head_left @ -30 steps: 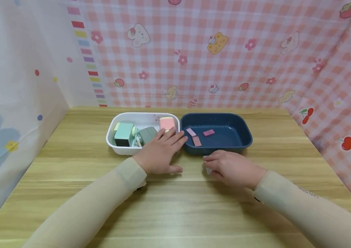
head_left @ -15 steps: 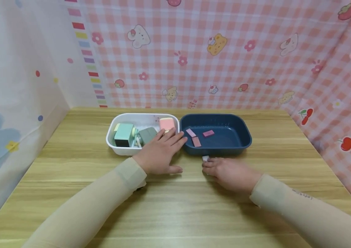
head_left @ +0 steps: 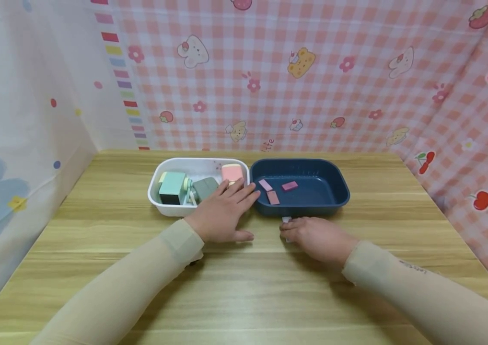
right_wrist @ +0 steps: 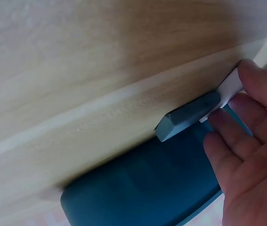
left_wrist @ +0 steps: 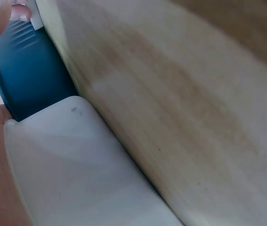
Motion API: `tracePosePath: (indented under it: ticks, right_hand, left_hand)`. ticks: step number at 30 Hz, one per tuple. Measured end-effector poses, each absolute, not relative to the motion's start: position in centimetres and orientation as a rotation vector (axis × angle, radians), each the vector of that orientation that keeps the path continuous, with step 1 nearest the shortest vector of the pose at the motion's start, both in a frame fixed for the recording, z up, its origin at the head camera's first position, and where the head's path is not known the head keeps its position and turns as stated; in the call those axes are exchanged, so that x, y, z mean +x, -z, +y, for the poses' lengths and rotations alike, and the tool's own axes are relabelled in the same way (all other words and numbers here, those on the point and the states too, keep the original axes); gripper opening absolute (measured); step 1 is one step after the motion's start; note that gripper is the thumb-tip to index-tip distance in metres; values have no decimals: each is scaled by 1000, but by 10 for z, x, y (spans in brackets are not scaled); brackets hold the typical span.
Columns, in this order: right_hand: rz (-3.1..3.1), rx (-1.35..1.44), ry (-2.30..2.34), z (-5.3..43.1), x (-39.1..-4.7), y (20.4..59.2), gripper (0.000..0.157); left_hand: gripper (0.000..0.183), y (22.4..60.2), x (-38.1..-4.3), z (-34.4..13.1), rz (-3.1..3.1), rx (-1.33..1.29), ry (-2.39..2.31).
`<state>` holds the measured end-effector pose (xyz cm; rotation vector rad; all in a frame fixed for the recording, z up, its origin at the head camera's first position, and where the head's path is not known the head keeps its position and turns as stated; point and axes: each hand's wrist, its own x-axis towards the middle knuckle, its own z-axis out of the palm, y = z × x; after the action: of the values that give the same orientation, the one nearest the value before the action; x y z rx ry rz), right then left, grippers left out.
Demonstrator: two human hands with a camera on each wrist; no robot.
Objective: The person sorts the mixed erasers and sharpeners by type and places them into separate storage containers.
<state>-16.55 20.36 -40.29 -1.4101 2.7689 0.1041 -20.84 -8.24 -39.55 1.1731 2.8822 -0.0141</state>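
Observation:
My left hand (head_left: 222, 213) rests with spread fingers over the front right corner of the white tray (head_left: 156, 204), its fingertips near the rim of the navy tray (head_left: 342, 203). Just in front of the navy tray, my right hand (head_left: 319, 237) pinches a small white and grey block (right_wrist: 187, 115) low over the table. Its white part (right_wrist: 230, 87) lies by the thumb, while the grey end sticks out past the fingers. Inside the navy tray lie a lilac block (head_left: 265, 184), a dusty pink block (head_left: 273, 197) and a magenta block (head_left: 289, 185).
In the white tray sit a mint-green box with a crank (head_left: 173, 184), a grey-green flat piece (head_left: 205, 187) and a pink piece (head_left: 232, 172). Both trays stand side by side on the wooden table (head_left: 244, 292). A patterned cloth (head_left: 270, 72) hangs behind.
My right hand first drew back slightly toward me, showing more of the block's white end, then shifted a little left with its fingers over the block. The left hand stays put.

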Motion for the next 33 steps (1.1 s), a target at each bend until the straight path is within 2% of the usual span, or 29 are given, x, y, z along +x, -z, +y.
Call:
tracePosePath:
  ticks: [14, 23, 33]
  right_hand:
    - [2746, -1392, -94, 202, -168, 402, 33]
    - [2693, -1574, -125, 192, -149, 401, 31]
    - [2697, -1401, 171, 200, -158, 404, 40]
  left_hand:
    - [107, 394, -208, -82, 2887, 1158, 26]
    - [107, 395, -208, -82, 2879, 1160, 21]
    - [106, 395, -208, -82, 2876, 1153, 13]
